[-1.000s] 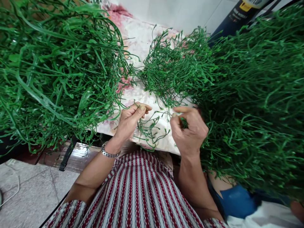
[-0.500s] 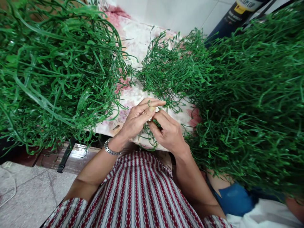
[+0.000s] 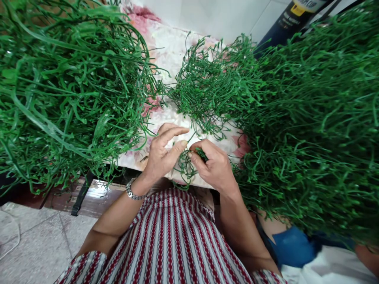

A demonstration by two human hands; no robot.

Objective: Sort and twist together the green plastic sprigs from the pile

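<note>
My right hand (image 3: 213, 166) pinches a thin green plastic plant stem (image 3: 192, 137) between thumb and fingers; the stem juts up and to the right from the grip. Just left of it, my left hand (image 3: 164, 152) has its thumb and fingers apart, with the thumb tip close to the stem. I cannot see whether the thumb touches it. Below both hands, a few curled green stems (image 3: 186, 170) lie at the front edge of the cloth. Past my fingers lies a loose bunch of thin green stems (image 3: 219, 85) with small knobbed tips.
A large heap of thicker green plastic stems (image 3: 74, 86) rises on the left. Another big heap of thin stems (image 3: 310, 130) fills the right. Underneath is a floral cloth (image 3: 171, 51). A dark tube with a yellow label (image 3: 284, 27) leans behind on the right.
My left hand has drawn back to the left and its fingers have parted from the right hand's. The right hand stays nearly in place, and the stem in it now shows.
</note>
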